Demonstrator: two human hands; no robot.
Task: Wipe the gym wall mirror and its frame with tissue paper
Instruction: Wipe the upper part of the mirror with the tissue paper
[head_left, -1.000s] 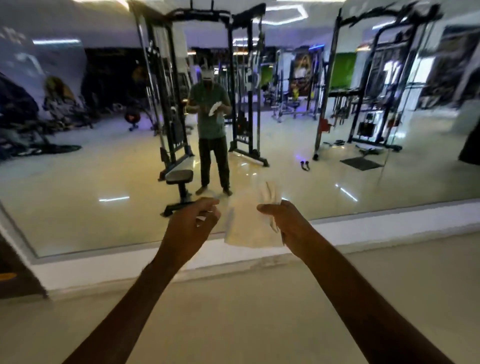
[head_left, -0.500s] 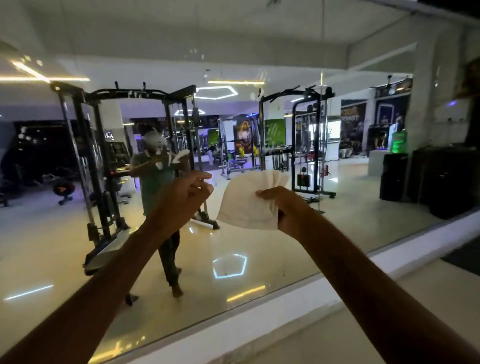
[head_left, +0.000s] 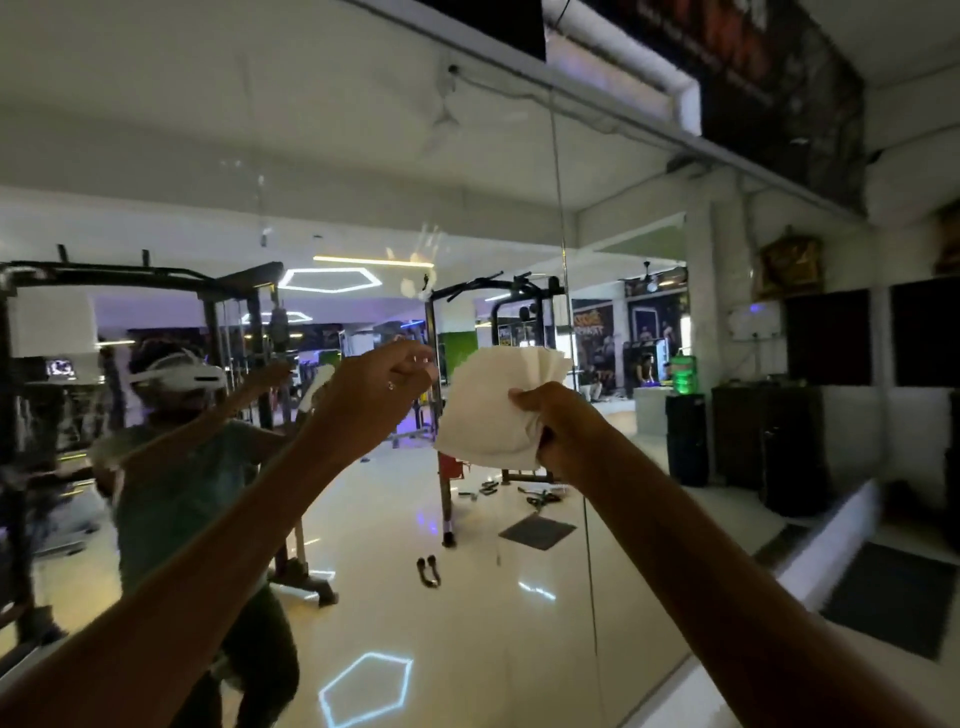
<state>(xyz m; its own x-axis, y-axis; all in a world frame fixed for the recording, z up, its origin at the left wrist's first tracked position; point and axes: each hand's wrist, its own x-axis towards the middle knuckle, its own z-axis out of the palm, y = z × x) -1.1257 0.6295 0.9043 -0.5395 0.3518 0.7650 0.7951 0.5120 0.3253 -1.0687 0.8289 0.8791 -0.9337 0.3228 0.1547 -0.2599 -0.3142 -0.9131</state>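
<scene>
Right hand (head_left: 558, 423) clenches a wad of tissue paper (head_left: 493, 410) by its lower edge, held up near the mirror (head_left: 467, 171) glass — not clearly touching yet. Left hand (head_left: 371, 395) curled, apparently empty. Risk: thin sheets fanning loose could slip or shred w/ hard rubbing — smudges higher up stay.

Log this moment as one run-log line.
phase: pre-wipe | right hand: grips tissue paper | left hand: curled, no tissue | mirror: tissue not shown touching
</scene>
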